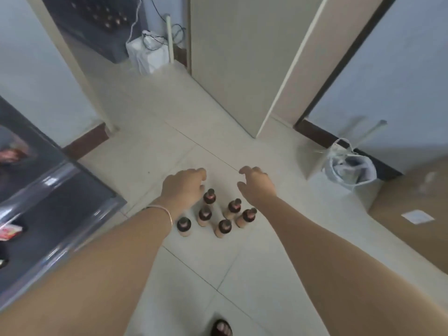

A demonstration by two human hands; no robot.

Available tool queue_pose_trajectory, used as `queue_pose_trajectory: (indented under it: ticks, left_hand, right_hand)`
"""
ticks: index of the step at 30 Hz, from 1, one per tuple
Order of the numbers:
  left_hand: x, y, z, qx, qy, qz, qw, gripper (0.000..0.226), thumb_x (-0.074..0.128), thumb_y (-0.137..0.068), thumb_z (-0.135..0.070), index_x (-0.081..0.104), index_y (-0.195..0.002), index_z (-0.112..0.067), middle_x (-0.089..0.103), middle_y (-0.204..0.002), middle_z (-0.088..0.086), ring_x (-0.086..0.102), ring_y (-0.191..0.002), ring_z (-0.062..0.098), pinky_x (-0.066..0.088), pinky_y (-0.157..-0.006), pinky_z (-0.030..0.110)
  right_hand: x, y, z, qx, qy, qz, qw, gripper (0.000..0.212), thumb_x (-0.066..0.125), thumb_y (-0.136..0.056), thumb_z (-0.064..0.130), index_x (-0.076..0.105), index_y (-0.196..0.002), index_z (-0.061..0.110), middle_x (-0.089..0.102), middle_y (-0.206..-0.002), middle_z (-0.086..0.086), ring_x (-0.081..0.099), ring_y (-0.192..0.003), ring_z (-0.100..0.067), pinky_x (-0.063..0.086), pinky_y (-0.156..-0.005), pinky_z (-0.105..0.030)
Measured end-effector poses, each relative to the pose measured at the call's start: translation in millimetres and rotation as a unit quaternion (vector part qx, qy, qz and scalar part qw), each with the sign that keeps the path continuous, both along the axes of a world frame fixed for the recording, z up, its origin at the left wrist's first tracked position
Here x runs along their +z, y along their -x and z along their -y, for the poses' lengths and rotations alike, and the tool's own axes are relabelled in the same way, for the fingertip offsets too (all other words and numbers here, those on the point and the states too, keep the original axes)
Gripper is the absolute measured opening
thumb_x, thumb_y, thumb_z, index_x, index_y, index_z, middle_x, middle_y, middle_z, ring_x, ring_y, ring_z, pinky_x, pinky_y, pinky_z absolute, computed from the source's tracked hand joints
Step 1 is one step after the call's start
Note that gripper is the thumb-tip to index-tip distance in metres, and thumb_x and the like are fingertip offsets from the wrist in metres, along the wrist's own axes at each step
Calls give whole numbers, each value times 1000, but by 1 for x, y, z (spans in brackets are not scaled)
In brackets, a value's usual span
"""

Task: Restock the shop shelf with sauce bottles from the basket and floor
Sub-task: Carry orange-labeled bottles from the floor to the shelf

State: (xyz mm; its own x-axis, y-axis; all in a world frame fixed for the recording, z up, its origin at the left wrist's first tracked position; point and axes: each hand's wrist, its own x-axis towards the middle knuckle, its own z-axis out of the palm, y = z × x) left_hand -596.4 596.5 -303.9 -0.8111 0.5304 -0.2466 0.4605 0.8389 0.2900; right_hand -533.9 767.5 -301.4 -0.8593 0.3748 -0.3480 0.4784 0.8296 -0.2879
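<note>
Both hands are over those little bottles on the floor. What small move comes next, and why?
Probably lower each hand onto a bottle neck: left hand onto the farthest bottle, right hand onto the neighbouring bottle. Both hands are open and empty, and six bottles stand upright on the floor.

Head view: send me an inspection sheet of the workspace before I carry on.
Surface: pale tiled floor.
Job's things: six sauce bottles upright in a cluster on the floor; dark shelf unit at left; no basket seen.
Clutter: plastic bag and cardboard box at right.
Hands: left hand and right hand open above the bottles, holding nothing.
Cables: wires draped over a white bag at the back.
Surroundings: pale walls; sandalled foot at the bottom edge.
</note>
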Motion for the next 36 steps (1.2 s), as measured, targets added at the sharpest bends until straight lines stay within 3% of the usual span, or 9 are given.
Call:
queue_pose_trajectory:
  ticks: [3, 7, 12, 17, 22, 24, 26, 31, 36]
  left_hand:
    - [-49, -23, -32, -18, 4, 33, 999, 15, 39, -90, -23, 50, -100, -19, 62, -102, 2, 58, -91, 27, 41, -71, 32]
    - [-118, -39, -58, -34, 38, 76, 996, 21, 41, -90, -23, 52, -108, -22, 62, -109, 3, 58, -99, 28, 47, -81, 35]
    - [-222, -48, -76, -26, 22, 130, 991, 13, 46, -89, -24, 47, -102, -20, 58, -99, 3, 57, -96, 29, 45, -75, 39]
    - [-335, -51, -94, 6, -26, 166, 986, 49, 64, -79, -23, 39, -121, -16, 48, -116, 10, 52, -107, 33, 48, -83, 47]
    - [-420, -34, -103, 63, -118, 205, 970, 81, 75, -73, -26, 29, -138, -13, 40, -134, 15, 44, -121, 31, 37, -102, 39]
    - [-433, -29, -105, 45, -151, 226, 961, 76, 77, -70, -21, 38, -135, -12, 45, -130, 9, 42, -123, 25, 32, -98, 26]
    - [-444, -27, -108, 16, -176, 255, 951, 66, 79, -67, -14, 50, -126, -13, 54, -114, 1, 49, -115, 20, 30, -86, 16]
    - [-457, -29, -117, 65, -210, 282, 934, 47, 79, -67, -10, 61, -110, -7, 65, -109, 10, 57, -106, 25, 43, -96, 34]
    - [-449, -37, -116, 70, -208, 277, 936, 42, 76, -69, -8, 62, -108, -5, 67, -107, 13, 59, -104, 26, 44, -98, 38]
  right_hand:
    - [-47, -21, -28, -25, 22, 28, 999, 41, 44, -92, 18, 42, -133, 20, 47, -127, -9, 46, -117, -30, 45, -85, -39]
    - [-114, -40, -50, -69, 50, 47, 995, 40, 43, -92, 18, 44, -132, 20, 47, -127, -9, 48, -114, -30, 47, -86, -40]
    - [-215, -60, -67, -125, 73, 51, 988, 33, 42, -91, 21, 51, -122, 15, 52, -118, -11, 50, -110, -33, 47, -84, -40]
    - [-333, -64, -88, -222, 110, 64, 967, 45, 49, -90, 17, 38, -133, 13, 49, -126, -12, 47, -116, -32, 45, -85, -38]
    - [-424, -44, -97, -378, 215, -28, 900, 78, 66, -81, 27, 22, -144, 15, 38, -138, -12, 46, -121, -35, 45, -94, -44]
    - [-443, -35, -101, -394, 242, -68, 884, 84, 71, -76, 26, 23, -145, 20, 37, -139, -10, 46, -121, -35, 44, -98, -49]
    - [-460, -28, -104, -393, 260, -99, 876, 76, 72, -73, 23, 34, -139, 21, 43, -133, -8, 51, -115, -31, 46, -97, -49]
    - [-477, -18, -110, -391, 299, -137, 859, 48, 70, -76, 19, 51, -121, 17, 58, -119, -10, 57, -107, -29, 47, -96, -46]
    - [-465, -36, -102, -375, 296, -143, 867, 39, 74, -74, 18, 59, -111, 17, 63, -108, -5, 58, -99, -23, 49, -90, -38]
